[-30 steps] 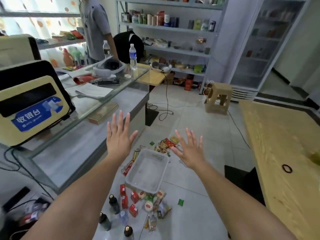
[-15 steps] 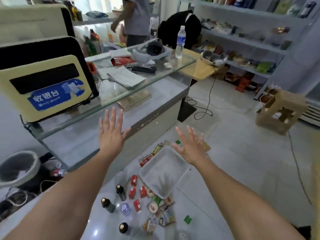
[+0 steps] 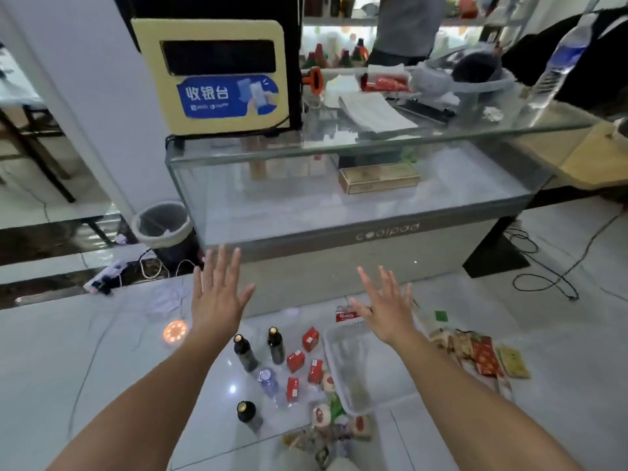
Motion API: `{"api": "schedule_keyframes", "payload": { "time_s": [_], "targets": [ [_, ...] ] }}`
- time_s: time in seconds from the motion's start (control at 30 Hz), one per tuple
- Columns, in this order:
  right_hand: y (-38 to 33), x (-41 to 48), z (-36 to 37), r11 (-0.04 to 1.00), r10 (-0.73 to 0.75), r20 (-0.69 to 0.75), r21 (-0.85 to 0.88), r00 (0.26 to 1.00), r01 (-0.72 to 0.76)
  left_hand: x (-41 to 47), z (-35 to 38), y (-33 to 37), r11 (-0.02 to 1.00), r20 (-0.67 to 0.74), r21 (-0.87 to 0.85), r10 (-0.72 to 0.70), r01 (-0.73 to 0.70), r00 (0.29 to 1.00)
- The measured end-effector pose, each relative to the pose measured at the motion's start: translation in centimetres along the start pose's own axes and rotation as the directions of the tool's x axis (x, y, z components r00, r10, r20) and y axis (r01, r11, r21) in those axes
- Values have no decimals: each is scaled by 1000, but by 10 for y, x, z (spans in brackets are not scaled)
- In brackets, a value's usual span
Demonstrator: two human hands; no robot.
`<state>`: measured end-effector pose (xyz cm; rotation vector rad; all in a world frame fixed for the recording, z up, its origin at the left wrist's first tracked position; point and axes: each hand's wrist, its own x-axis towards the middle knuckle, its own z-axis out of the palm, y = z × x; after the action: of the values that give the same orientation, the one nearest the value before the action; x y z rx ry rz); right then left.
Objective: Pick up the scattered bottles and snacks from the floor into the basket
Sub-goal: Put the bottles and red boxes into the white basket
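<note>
My left hand (image 3: 217, 300) and right hand (image 3: 385, 311) are both raised with fingers spread, holding nothing, above the floor (image 3: 102, 351) in front of the glass counter (image 3: 339, 205). The white basket (image 3: 360, 372) lies just below my right hand. Dark bottles (image 3: 244, 351) and red snack packs (image 3: 295, 360) lie between my forearms, more snacks (image 3: 482, 355) right of the basket.
</note>
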<state>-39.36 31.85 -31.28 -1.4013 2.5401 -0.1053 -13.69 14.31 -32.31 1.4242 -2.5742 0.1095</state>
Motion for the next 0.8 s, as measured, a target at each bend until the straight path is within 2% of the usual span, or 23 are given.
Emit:
{"api": "schedule_keyframes", "payload": {
  "time_s": [0.1,0.2,0.3,0.4,0.5,0.6,0.8],
  "targets": [
    [0,39,98,999,-51,2,-5,999,51,-24,100,-17,994,23,-32,-107,107,994],
    [0,68,226,992,-121,71,-26,990,123,-57,231,-42,985,61,-37,-168,171,984],
    [6,100,356,963,-239,132,-94,962,252,-81,351,-87,971,22,-6,-238,238,971],
    [11,138,448,927,-328,149,-141,933,348,-94,432,-134,955,11,-11,-296,296,955],
    [16,160,500,865,-418,144,-239,897,441,-125,482,-158,940,12,-14,-341,342,940],
    [18,152,519,826,-464,203,-251,862,504,-172,511,-154,908,94,-32,-413,417,906],
    [-2,155,534,757,-542,305,-228,783,613,-239,566,-128,924,259,-100,-334,369,906]
  ]
}}
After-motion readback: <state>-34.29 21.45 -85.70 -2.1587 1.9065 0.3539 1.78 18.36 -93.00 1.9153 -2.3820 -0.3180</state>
